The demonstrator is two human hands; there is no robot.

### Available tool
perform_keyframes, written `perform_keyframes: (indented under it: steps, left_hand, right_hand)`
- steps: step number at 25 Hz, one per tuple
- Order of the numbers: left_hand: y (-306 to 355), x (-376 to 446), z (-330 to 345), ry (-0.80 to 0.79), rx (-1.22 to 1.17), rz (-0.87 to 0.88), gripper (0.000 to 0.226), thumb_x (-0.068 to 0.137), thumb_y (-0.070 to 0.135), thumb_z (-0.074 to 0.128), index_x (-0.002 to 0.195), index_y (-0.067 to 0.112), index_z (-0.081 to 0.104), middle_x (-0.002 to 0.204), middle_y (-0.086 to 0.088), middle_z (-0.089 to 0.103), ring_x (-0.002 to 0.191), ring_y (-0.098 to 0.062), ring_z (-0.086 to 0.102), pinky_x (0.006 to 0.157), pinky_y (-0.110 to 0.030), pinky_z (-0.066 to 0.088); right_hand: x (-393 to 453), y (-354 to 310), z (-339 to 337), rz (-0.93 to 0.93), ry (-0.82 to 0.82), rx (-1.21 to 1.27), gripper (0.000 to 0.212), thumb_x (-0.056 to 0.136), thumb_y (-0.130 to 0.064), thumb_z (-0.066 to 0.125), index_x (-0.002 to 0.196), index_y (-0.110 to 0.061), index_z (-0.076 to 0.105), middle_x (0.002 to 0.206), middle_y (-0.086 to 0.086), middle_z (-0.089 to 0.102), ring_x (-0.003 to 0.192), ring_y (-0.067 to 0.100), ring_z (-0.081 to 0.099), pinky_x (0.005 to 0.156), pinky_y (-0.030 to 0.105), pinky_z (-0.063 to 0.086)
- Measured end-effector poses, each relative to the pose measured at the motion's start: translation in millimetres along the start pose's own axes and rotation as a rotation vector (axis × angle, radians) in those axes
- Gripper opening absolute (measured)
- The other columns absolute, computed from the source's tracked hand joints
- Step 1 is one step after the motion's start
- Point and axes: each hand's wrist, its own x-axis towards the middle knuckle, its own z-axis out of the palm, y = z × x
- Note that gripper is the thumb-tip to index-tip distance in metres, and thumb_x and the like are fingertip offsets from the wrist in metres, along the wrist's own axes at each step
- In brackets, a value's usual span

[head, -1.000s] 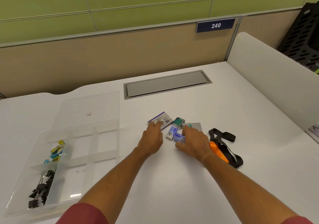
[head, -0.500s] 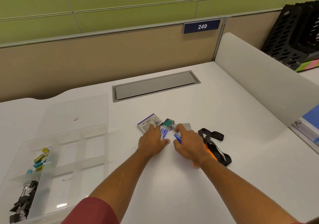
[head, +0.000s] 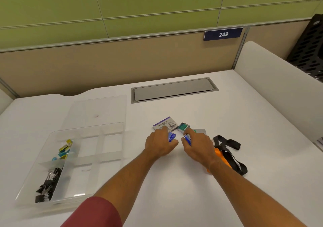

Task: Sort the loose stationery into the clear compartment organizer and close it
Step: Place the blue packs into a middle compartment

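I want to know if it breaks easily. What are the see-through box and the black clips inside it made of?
The clear compartment organizer looks like frosted see-through plastic: the white desk shows through its walls. The black binder clips look like painted metal with shiny silver wire handles, though they are small in the view.

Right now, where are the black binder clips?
Head view, far left: the black binder clips lie in the near-left compartment of the clear organizer, just nearer than the small coloured boxes, well apart from both hands.
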Motion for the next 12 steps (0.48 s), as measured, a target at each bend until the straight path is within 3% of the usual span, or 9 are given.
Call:
perform_keyframes:
  steps: [3,5,8,12]
  left_hand:
    - [-10.3,-10.5,-19.0,0.071,0.014,0.034,0.066,0.081,0.059,0.057,0.132,0.019,0.044,0.130,-0.004,0.059,0.093,-0.021,0.063,0.063,-0.025,0.051]
    - [-18.5,-18.3,-32.3,0.127,-0.001,0.075,0.061,0.083,0.057,0.055,0.132,0.022,0.045,0.124,-0.003,0.063,0.085,-0.019,0.063,0.061,-0.024,0.051]
    - [-37.9,-31.0,-52.4,0.215,-0.033,0.102,0.046,0.084,0.056,0.053,0.118,0.024,0.052,0.106,0.000,0.067,0.074,-0.015,0.057,0.057,-0.022,0.049]
    - [-83.3,-44.4,-73.1,0.267,-0.033,0.042,0.036,0.085,0.048,0.054,0.112,0.024,0.052,0.098,0.000,0.065,0.077,-0.016,0.056,0.060,-0.023,0.042]
  right_hand:
    - [3.6,-16.7,1.4,-0.045,0.037,0.082,0.034,0.094,-0.040,0.050,0.123,-0.022,0.054,0.116,0.005,0.068,0.077,0.015,0.058,0.062,0.021,0.045]
    - [6.1,-31.1,3.5,-0.087,0.048,0.138,0.034,0.093,-0.034,0.052,0.124,-0.020,0.056,0.118,0.005,0.068,0.079,0.015,0.062,0.064,0.022,0.051]
    - [9.9,-61.0,11.0,-0.139,0.054,0.171,0.032,0.093,-0.031,0.053,0.123,-0.020,0.055,0.115,0.004,0.068,0.082,0.016,0.063,0.066,0.024,0.053]
    - [12.1,-105.4,25.1,-0.207,0.079,0.220,0.024,0.095,-0.027,0.052,0.117,-0.018,0.054,0.101,0.004,0.068,0.078,0.013,0.057,0.070,0.022,0.047]
